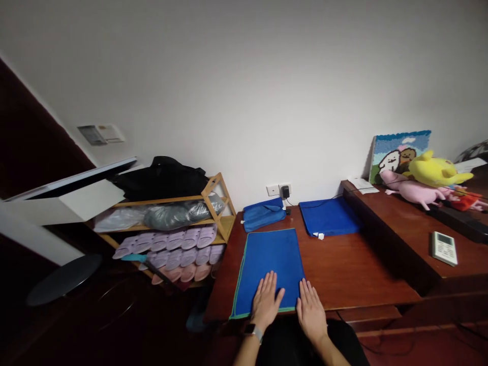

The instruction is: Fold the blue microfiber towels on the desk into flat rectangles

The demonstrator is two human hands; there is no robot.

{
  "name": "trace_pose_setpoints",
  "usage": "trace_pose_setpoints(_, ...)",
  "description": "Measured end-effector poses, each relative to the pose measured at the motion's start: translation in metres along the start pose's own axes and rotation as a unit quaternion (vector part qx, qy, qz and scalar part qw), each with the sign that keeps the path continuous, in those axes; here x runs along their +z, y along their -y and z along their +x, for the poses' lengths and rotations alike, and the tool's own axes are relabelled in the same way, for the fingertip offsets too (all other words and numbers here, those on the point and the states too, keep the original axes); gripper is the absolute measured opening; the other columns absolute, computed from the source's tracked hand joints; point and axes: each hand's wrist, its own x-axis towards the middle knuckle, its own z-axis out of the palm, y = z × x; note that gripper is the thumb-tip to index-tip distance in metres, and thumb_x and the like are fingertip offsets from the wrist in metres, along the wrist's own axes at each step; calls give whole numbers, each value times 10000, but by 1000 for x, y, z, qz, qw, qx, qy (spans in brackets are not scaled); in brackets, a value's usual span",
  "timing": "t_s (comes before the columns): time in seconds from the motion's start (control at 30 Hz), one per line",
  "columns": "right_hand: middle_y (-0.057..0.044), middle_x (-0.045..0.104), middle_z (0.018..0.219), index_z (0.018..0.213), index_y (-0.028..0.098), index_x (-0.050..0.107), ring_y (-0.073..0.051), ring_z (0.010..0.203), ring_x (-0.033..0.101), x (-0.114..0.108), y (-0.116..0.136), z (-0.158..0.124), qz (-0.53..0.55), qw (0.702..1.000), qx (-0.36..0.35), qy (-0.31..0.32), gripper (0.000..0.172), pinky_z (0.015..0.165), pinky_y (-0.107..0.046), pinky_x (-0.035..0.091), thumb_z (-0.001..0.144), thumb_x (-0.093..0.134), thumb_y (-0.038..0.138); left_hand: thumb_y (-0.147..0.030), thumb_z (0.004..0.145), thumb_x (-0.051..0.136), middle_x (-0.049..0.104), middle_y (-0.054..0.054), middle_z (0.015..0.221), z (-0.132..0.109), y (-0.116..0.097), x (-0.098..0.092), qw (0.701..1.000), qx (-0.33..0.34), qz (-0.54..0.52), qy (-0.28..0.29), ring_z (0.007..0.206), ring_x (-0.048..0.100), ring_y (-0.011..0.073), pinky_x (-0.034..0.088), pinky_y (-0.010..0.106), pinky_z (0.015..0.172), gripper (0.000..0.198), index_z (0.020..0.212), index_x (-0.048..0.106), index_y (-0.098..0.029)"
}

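A blue cloth (pixel 272 259) with green edging lies folded flat on the brown wooden table (pixel 343 277). My left hand (pixel 266 300) rests palm down on its lower middle, fingers stretched out; a watch is on that wrist. At the cloth's lower right corner lies my right hand (pixel 310 307), also flat with extended fingers, partly over the cloth's edge. Neither hand holds anything. Behind the cloth, by the wall, sits a loosely folded blue cloth (pixel 263 216). Another blue cloth (pixel 328 217), with a white tag, is spread flat at the back right.
Left of the table stands a wooden shoe rack (pixel 221 203) with purple slippers (pixel 190 238) and a black bag (pixel 163 178) on top. On the raised desk at right are plush toys (pixel 415 189) and a white remote (pixel 444 248). A black plug (pixel 285 191) sits in the wall socket.
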Motion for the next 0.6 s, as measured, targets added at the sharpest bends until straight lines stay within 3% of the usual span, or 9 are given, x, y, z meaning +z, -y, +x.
trace_pose_setpoints(0.1,-81,397,1618,1549,132,431,-247,1501,370,-1,1,-1,6,1000,0,-11,583,1261,-418,255,1060,283,413,-597,1046,249,276,98,1678,-28,58,-6,994,-101,39,-33,1552,252,275,255,504,1264,725,1636,171,-183)
trace_pose_setpoints(0.2,-91,418,1609,1545,126,438,-253,1493,385,-1,0,-4,10,1000,-4,-15,591,1254,-426,273,1057,281,420,-615,1039,259,304,123,1668,-49,89,-8,988,-132,59,-58,1543,279,273,298,483,1249,755,1627,216,-143)
trace_pose_setpoints(0.4,-61,393,1623,1552,143,428,-240,1517,338,-17,-1,5,10,997,21,78,628,1254,-434,274,1055,205,454,-610,1040,258,343,131,1651,-56,91,-5,988,-117,53,-87,1532,306,262,319,467,1246,750,1610,281,-124)
trace_pose_setpoints(0.6,-49,284,1673,1596,125,317,-222,1561,218,-44,2,69,-5,985,48,164,639,1279,-416,179,1041,168,403,-601,1043,230,309,118,1661,-56,87,-11,990,-117,39,-68,1534,299,246,308,445,1254,743,1593,322,-108)
